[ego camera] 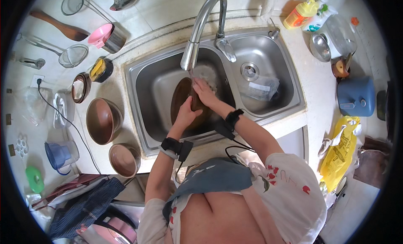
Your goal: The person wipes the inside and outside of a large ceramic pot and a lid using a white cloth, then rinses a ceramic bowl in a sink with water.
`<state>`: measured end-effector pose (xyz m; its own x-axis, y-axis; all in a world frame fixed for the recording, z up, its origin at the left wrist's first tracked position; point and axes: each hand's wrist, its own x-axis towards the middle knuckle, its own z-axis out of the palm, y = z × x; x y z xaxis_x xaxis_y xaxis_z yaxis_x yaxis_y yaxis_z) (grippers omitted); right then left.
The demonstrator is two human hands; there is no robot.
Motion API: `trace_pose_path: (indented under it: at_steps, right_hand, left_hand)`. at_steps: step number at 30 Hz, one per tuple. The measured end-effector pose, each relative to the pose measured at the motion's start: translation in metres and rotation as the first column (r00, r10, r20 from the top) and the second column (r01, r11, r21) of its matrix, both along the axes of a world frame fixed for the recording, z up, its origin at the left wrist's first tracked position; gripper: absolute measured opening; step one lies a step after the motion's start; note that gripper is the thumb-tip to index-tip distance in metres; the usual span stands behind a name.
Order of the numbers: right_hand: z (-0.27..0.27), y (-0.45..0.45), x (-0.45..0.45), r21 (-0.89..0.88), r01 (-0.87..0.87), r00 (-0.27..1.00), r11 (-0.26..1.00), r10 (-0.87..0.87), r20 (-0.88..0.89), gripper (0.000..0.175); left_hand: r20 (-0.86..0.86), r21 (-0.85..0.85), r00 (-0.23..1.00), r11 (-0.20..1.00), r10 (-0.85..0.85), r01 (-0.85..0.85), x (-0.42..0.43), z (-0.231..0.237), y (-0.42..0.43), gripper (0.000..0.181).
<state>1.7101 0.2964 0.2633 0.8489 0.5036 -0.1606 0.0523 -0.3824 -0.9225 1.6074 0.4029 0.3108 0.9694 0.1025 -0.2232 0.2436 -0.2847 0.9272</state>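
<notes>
A brown bowl (180,99) stands tilted in the larger left basin (154,86) of a steel double sink. My left hand (186,115) grips it near its middle, thumb spread. Under the spout of the chrome faucet (190,55), my right hand (204,91) lies flat against the bowl's right part, where a thin stream of water falls. Its fingers are stretched out. Part of the bowl is hidden behind both hands. Pale bits lie on the basin floor behind my right hand.
Two brown bowls (104,121) (124,160) stand on the left counter. A clear plastic bag (259,88) lies in the right basin. Beyond it are bottles (301,13), a blue appliance (355,96) and a yellow bag (340,152). A black cord (74,126) crosses the left counter.
</notes>
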Motion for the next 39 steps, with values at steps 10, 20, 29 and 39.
trace_pose_path:
  at_steps: [10,20,29,39]
  right_hand:
    - [0.152,-0.059,0.073,-0.251,0.441,0.534,0.861,-0.027,0.845,0.036]
    - [0.116,-0.06,0.077,-0.37,0.426,0.477,0.826,0.142,0.867,0.063]
    - [0.022,-0.059,0.001,0.143,0.448,0.378,0.883,-0.042,-0.925,0.073]
    - [0.017,-0.016,-0.053,0.452,0.356,0.154,0.818,0.425,-0.892,0.056]
  left_hand:
    - [-0.072,0.135,0.996,0.99,0.057,-0.047,0.016,0.033,-0.019,0.035]
    - [-0.055,-0.306,0.958,0.909,0.281,-0.284,-0.016,0.037,0.007,0.032]
    - [-0.07,-0.614,0.846,0.645,0.529,-0.454,-0.045,0.109,0.031,0.03]
    - [-0.056,-0.789,0.656,0.369,0.753,-0.491,-0.088,0.13,0.027,0.033]
